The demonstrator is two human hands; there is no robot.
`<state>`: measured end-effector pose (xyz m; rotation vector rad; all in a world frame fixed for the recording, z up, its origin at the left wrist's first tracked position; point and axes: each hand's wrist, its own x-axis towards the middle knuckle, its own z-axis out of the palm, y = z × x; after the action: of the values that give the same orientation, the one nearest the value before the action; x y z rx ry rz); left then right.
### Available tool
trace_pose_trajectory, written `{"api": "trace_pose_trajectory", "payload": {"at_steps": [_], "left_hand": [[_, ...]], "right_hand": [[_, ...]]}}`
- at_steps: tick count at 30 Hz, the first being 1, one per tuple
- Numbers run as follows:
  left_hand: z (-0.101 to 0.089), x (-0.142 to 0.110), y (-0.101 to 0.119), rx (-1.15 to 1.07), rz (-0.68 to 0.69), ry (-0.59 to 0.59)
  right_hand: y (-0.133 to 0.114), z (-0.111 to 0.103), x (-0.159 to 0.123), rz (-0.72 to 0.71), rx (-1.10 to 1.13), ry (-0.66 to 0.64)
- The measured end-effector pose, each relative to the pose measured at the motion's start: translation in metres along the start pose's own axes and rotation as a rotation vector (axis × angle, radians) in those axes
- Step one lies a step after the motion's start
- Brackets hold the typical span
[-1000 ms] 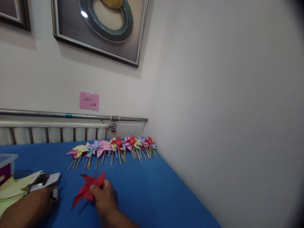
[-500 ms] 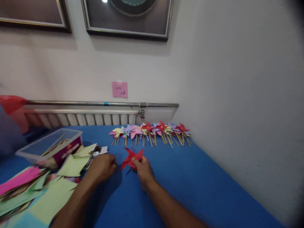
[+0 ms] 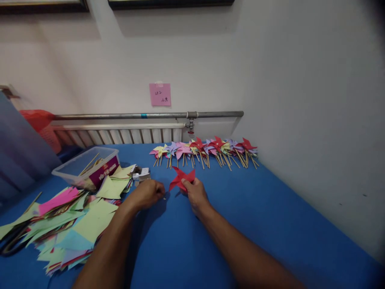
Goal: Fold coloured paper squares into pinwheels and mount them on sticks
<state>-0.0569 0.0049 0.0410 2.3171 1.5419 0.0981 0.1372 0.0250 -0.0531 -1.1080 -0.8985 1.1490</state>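
Observation:
My right hand (image 3: 197, 194) pinches a red paper pinwheel (image 3: 180, 179) by its centre, thumb on top, just above the blue tabletop. No stick shows on this pinwheel. To its left, my left hand (image 3: 150, 193) is low over the table with its fingers closed together. Whatever those fingers hold, if anything, is hidden. A tiny shiny bit (image 3: 165, 198) lies by the fingertips, too small to name. Just behind the left hand is a small white and grey box (image 3: 142, 174).
Finished pinwheels on sticks (image 3: 207, 150) lie in a row along the back. At left are coloured paper squares (image 3: 93, 220), black-handled scissors (image 3: 13, 239) and a clear plastic tub (image 3: 70, 166) holding sticks. A radiator (image 3: 135, 134) and pipe run behind.
The view has tipped downward and shifted left, so everything sits higher and further right. My right hand keeps hold of the red pinwheel; my left hand stays closed near the table.

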Motion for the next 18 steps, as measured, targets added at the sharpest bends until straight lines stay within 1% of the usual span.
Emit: {"api": "trace_pose_trajectory", "payload": {"at_steps": [4, 8, 12, 18], "left_hand": [[0.004, 0.0, 0.005, 0.041, 0.029, -0.008], [0.004, -0.001, 0.01, 0.102, 0.035, 0.001], [0.005, -0.001, 0.013, 0.134, 0.023, -0.019], [0.01, 0.002, 0.011, 0.221, 0.025, -0.02]], "right_hand": [[-0.003, 0.001, -0.001, 0.032, 0.016, 0.009], [-0.004, 0.002, -0.003, 0.031, 0.024, 0.018], [-0.005, 0.003, -0.003, 0.035, 0.035, 0.012], [-0.01, 0.003, -0.005, 0.022, 0.031, 0.01]]}}
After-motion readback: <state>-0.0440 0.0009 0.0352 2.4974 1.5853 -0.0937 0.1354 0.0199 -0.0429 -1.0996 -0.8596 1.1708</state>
